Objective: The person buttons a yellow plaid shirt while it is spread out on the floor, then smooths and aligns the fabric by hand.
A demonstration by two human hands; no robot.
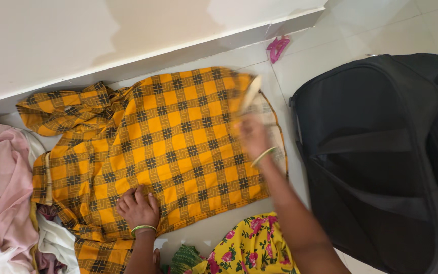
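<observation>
The yellow-and-black checked cotton shirt (168, 137) lies spread on the pale tiled floor (340, 45), not yet folded: the left hand (138, 207) presses it with flat fingers, the blurred right hand (253, 133) lifts its hem, grip unclear.

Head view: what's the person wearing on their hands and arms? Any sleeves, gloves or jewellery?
Both forearms are bare: no sleeves or gloves in view. The left hand has a thin light green bangle at the wrist. The right hand is motion-blurred, but a similar pale bangle shows at its wrist. No rings can be made out.
</observation>
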